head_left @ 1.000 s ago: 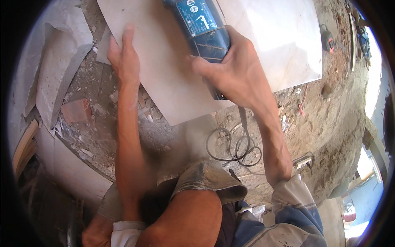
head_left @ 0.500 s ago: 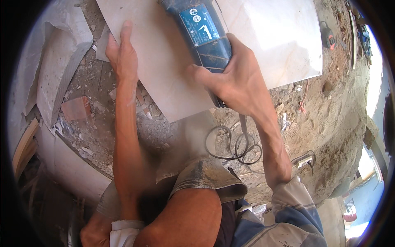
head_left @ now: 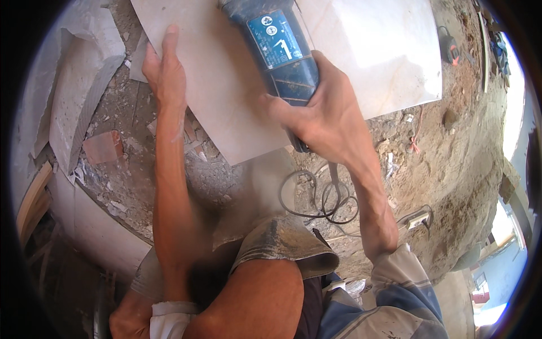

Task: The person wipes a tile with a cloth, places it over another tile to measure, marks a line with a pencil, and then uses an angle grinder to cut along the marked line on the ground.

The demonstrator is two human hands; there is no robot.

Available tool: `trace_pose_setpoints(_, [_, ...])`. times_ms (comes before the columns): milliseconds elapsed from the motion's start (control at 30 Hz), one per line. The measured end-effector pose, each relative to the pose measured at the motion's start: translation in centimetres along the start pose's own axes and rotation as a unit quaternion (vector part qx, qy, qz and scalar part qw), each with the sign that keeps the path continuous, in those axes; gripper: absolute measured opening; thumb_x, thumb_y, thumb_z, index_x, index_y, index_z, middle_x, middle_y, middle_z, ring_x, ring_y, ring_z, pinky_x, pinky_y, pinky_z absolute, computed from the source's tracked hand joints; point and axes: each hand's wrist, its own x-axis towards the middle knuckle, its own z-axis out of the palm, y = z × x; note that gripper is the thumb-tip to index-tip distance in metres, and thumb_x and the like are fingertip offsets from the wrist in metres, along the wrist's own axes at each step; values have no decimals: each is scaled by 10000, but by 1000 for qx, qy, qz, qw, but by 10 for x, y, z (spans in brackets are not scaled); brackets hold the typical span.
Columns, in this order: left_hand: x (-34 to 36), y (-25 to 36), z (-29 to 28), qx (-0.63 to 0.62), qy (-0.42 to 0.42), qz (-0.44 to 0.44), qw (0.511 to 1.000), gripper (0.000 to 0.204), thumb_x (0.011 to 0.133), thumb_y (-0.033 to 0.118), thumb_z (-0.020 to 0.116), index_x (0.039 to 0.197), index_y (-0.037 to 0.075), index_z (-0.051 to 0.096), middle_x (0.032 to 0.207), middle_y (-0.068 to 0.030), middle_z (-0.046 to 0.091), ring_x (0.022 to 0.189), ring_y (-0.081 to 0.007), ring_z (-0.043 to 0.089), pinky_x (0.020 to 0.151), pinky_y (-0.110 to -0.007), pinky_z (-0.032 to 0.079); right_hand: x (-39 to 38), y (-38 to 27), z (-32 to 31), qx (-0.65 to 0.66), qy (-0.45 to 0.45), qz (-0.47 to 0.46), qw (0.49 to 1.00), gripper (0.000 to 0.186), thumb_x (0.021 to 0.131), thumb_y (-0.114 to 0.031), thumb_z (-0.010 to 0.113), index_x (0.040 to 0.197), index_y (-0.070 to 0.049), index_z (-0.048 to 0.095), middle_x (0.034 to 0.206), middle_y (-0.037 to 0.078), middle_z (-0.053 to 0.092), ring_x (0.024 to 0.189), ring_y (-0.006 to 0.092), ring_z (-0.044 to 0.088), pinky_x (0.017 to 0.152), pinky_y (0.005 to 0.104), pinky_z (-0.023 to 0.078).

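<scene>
My right hand (head_left: 323,116) grips the blue body of an angle grinder (head_left: 276,48) held over a large pale tile (head_left: 226,107) that lies flat on the rubble floor. The grinder's front end runs out of the top of the picture, so its disc is hidden. My left hand (head_left: 164,70) lies flat on the tile's left edge, fingers stretched forward, pressing it down. A black power cord (head_left: 319,198) coils on the ground just below the grinder's rear. My bent knee fills the lower middle.
Broken pale tile offcuts (head_left: 79,96) and a reddish brick fragment (head_left: 101,147) lie left of the tile. A second pale tile (head_left: 378,51) lies to the right. Bare earth and rubble (head_left: 451,158) spread right. A white plug block (head_left: 418,220) sits on the ground.
The grinder and my right hand have shifted slightly forward and to the right along the tile. My left hand stays flat on the tile's left edge.
</scene>
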Motion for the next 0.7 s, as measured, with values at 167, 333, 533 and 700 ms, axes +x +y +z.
trace_pose_setpoints(167, [2,-1,0,0,-4,2,1000,532,1071,349,700,1435,-34,640,1349,-89,708,1197,-174,652,1050,-311,488,-5,-3,-1,-5,7,6,1000,542,804,-264,830,1073,162,629,791,200,717,669,250,716,608,371,588])
trace_pose_setpoints(333, [2,-1,0,7,-6,9,1000,541,1075,354,696,1441,-41,635,1359,-91,705,1214,-177,645,1073,-315,476,-9,-3,-1,-2,2,14,1000,541,805,-263,826,1073,162,625,793,202,720,673,255,721,607,373,591])
trace_pose_setpoints(533, [2,-1,-2,15,-5,6,1000,547,1077,347,693,1456,-42,626,1386,-100,698,1247,-183,636,1098,-317,462,-13,0,-1,-11,2,14,1000,535,805,-265,821,1072,156,626,795,201,724,680,256,726,615,376,592])
trace_pose_setpoints(700, [1,1,-1,19,-9,10,1000,555,1076,344,693,1466,-44,617,1399,-103,694,1267,-184,626,1113,-319,451,-16,2,0,-4,7,10,1000,532,803,-264,820,1080,147,626,803,204,729,694,262,731,633,383,600])
